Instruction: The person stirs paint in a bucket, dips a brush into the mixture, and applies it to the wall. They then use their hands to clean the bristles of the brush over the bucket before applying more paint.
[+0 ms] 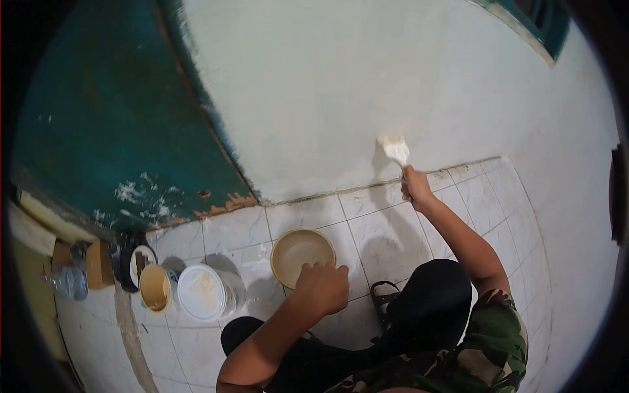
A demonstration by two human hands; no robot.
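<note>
A pale, freshly coated wall (327, 85) fills most of the view, meeting a white tiled floor (386, 236) along a grimy seam; to the left stands a dark teal door (111, 111) with chipped, paint-flecked lower edges. The person crouches low, in dark trousers and a camouflage sleeve (485, 347).

On the tiles sits a round bowl (302, 254), cream inside, with a thin pale coating on its bottom. Left of it stands a white bucket (203, 293) under a paint-smeared lid, and touching that a smaller open tub (156, 287) with yellowish paint inside. Behind them, by the door, a small dark can (134, 265) — its contents are too unclear to tell.

The left hand (323, 286) is curled loosely, its fingers resting on the bowl's near rim. The right hand (415, 187) is closed around the handle of a paintbrush (395, 149), whose white-loaded bristles press against the wall just above the floor seam — well apart from the bowl.
</note>
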